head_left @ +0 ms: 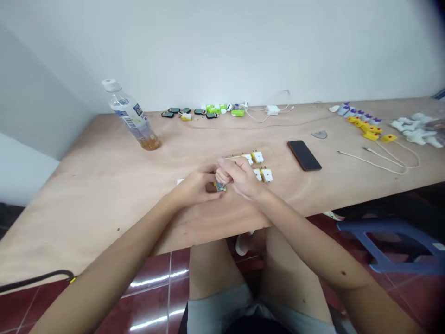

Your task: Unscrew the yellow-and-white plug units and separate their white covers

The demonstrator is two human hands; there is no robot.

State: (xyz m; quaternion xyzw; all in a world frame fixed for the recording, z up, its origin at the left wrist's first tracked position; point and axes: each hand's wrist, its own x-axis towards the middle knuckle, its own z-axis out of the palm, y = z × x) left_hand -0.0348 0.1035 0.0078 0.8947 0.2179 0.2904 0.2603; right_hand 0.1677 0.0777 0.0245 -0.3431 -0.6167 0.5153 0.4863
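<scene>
The left hand (196,185) and the right hand (239,178) are both curling narrowly around a small yellow component (219,186) with a metal face, gripping it between them just above the surface (104,185). The fingers are partly hiding it. A dark piece (209,187) is showing against the left hand, though I cannot tell what it is. Just beyond the right hand, white-and-yellow connectors (259,164) are lying in two short rows. Farther out to that hand's right, a black smartphone (304,155) is lying on the surface, with white cables (382,157) beyond it. Well beyond the left hand, a plastic bottle (134,116) with amber liquid is standing near the surface's far corner.
</scene>
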